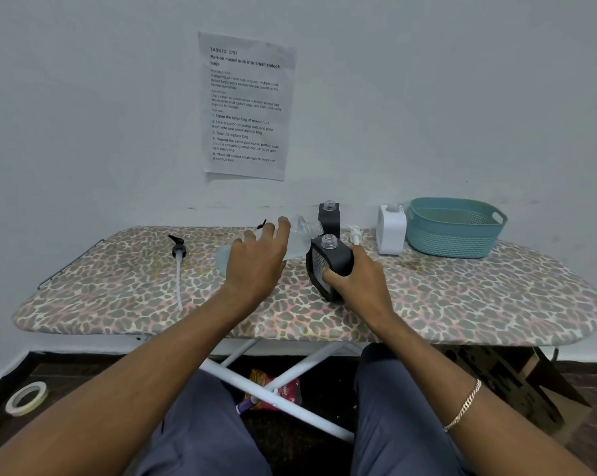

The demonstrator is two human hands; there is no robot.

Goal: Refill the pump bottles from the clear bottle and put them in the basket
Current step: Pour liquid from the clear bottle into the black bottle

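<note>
My left hand (pixel 255 259) grips the clear bottle (pixel 302 240), tipped on its side with its open neck pointing right toward a black bottle (pixel 328 266). My right hand (pixel 355 276) holds that black bottle tilted on the board, its clear neck uncapped. A second black bottle (pixel 329 214) stands behind, also uncapped. A white bottle (pixel 390 230) without a pump stands beside the teal basket (pixel 455 231). A black pump (pixel 178 250) with a long tube lies at the left, a white pump (pixel 354 234) near the white bottle.
Everything sits on a leopard-print ironing board (pixel 461 297) against a white wall with a taped paper sheet (pixel 245 104). Another black pump tip (pixel 262 224) shows behind my left hand. A tape roll (pixel 27 398) lies on the floor at the left.
</note>
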